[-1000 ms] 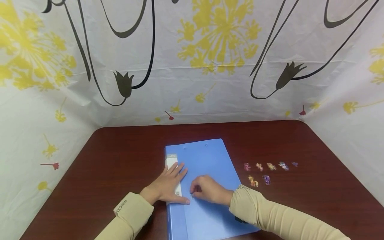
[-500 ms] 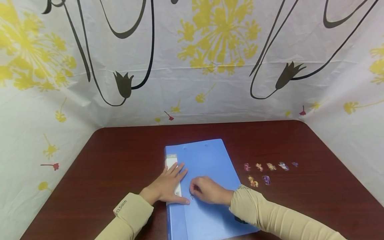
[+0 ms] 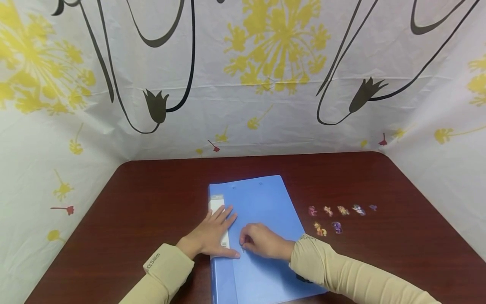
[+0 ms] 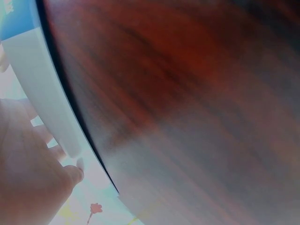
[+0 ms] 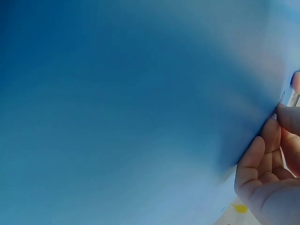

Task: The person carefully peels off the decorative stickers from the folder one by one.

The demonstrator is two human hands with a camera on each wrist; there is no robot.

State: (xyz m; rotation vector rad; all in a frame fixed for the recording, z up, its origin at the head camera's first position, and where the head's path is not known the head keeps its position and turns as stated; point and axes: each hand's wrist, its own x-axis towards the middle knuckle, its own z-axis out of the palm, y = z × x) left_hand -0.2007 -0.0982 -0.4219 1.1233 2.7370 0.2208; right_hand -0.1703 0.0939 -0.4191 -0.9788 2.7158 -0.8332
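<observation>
A blue folder (image 3: 265,202) lies closed on the table, its white label strip (image 3: 216,202) near the spine. My left hand (image 3: 212,234) rests spread on its left part, across the strip; in the left wrist view the fingers (image 4: 44,133) lie over the folder's edge. Low over the cover, my right hand (image 3: 263,240) has curled fingers and pinches a small sticker (image 3: 243,249), mostly hidden under the fingertips. The right wrist view shows a thin edge of that sticker (image 5: 282,97) at the thumb tip, right against the blue surface.
Several small cartoon pony stickers lie right of the folder in two rows, among them an orange one (image 3: 320,229) and a purple one (image 3: 337,228). The dark red wooden table (image 3: 163,185) is bordered by a white flowered cloth (image 3: 182,143) at the back and sides.
The right hand's fingertips shift very slightly over the same spot on the cover. The left hand, the folder and the stickers on the table stay where they were.
</observation>
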